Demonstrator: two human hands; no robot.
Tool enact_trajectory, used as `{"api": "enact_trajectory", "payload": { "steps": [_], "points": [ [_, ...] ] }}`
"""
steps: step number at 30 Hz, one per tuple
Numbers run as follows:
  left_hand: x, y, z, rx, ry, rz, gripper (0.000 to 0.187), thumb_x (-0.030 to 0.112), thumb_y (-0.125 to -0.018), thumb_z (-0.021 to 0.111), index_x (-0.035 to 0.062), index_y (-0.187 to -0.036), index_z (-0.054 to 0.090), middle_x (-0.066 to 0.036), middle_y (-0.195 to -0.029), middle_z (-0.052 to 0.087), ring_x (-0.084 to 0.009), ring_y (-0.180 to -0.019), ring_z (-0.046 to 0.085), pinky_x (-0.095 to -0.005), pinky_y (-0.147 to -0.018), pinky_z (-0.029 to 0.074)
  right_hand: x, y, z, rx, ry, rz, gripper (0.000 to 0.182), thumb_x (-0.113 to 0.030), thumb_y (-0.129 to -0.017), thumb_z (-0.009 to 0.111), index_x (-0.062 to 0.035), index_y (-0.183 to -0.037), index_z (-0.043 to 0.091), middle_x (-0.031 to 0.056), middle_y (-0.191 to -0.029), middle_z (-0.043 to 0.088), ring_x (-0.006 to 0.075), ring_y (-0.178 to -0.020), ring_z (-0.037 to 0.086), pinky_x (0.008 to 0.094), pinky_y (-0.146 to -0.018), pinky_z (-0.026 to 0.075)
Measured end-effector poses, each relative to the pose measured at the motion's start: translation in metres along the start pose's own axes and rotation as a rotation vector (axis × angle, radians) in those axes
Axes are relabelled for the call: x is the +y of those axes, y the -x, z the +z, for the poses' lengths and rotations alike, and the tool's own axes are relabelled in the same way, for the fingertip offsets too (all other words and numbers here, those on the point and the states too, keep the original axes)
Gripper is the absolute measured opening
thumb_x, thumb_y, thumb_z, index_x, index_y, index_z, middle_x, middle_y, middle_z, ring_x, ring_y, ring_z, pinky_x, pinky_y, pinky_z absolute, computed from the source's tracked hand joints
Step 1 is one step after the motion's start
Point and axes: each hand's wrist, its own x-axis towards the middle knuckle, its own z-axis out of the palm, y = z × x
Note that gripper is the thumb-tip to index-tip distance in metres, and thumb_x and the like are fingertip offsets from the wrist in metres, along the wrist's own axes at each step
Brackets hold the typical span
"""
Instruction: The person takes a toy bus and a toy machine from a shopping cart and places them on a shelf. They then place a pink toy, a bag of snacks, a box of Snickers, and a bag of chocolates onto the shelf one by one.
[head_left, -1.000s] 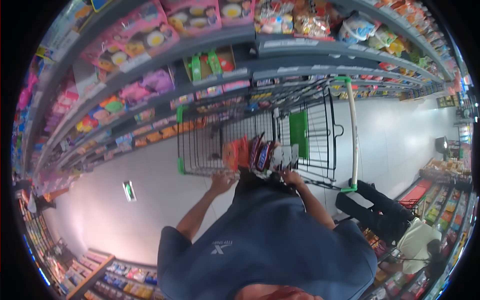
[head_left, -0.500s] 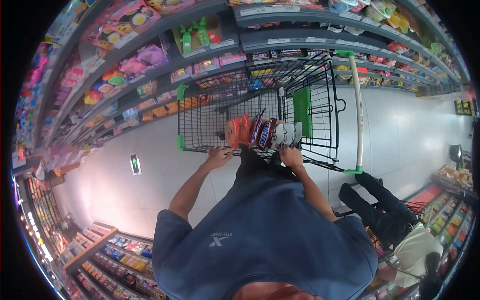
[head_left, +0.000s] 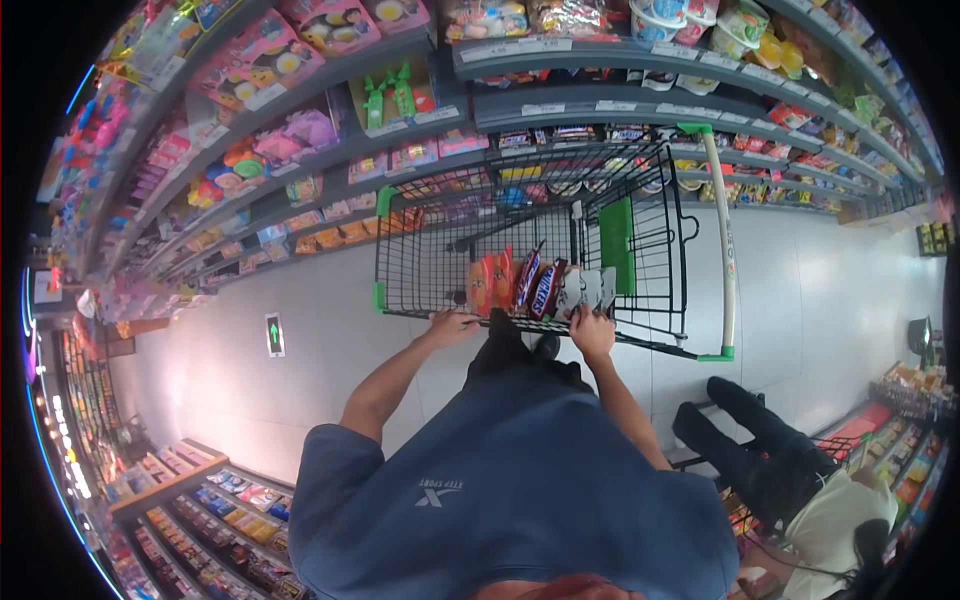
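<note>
A black wire shopping cart [head_left: 420,250] with green corners stands sideways in front of me. Inside it, along the near side, lie orange packs [head_left: 491,283], a brown Snickers bag [head_left: 544,291] and black-and-white packs [head_left: 588,291]. My left hand [head_left: 454,329] is closed on the cart's near rim, left of the orange packs. My right hand [head_left: 592,330] is closed at the same rim, just beside the black-and-white packs; whether it touches them too is hard to tell.
Shelves [head_left: 560,65] of sweets and toys run behind the cart. The cart's handle [head_left: 722,250] is on the right. Another person [head_left: 780,460] stands at lower right near a basket. More shelves [head_left: 230,540] fill the lower left. A green arrow sign [head_left: 274,335] marks the floor.
The cart, its packs and both hands appear slightly lower and farther right in the view. Both hands remain at the near rim.
</note>
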Motion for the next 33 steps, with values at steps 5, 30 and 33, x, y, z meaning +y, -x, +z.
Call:
{"api": "enact_trajectory", "payload": {
  "steps": [5, 30, 33],
  "points": [
    [0.025, -0.017, -0.009, -0.059, -0.029, -0.02, 0.044, 0.057, -0.087, 0.053, 0.0298, -0.119, 0.067, -0.004, -0.126, 0.062, -0.0338, -0.121, 0.051, -0.0571, -0.095, 0.035, 0.03, -0.009, 0.008, 0.079, -0.001, -0.057, 0.023, -0.031, -0.086, 0.059, -0.0091, -0.079, 0.059, 0.0133, -0.069, 0.067, 0.0325, -0.068, 0.067, 0.046, -0.057, 0.053],
    [0.062, -0.106, -0.02, -0.201, 0.016, 0.02, 0.058, 0.068, -0.08, 0.055, 0.0317, -0.125, 0.063, -0.013, -0.124, 0.063, -0.0392, -0.119, 0.054, -0.057, -0.102, 0.035, 0.075, -0.048, -0.013, 0.044, 0.157, 0.054, 0.011, -0.02, -0.083, 0.056, -0.0085, -0.083, 0.055, 0.0139, -0.069, 0.066, 0.0338, -0.064, 0.066, 0.0463, -0.055, 0.052],
    [0.074, -0.104, -0.027, -0.234, 0.029, -0.021, 0.055, 0.066, -0.08, 0.056, 0.032, -0.124, 0.064, -0.012, -0.124, 0.062, -0.0418, -0.12, 0.051, -0.0613, -0.102, 0.032, 0.079, -0.05, -0.015, 0.04, 0.154, 0.034, 0.008, -0.019, -0.085, 0.055, -0.0106, -0.086, 0.056, 0.0147, -0.068, 0.065, 0.0349, -0.062, 0.065, 0.0468, -0.054, 0.051]
  ]
}}
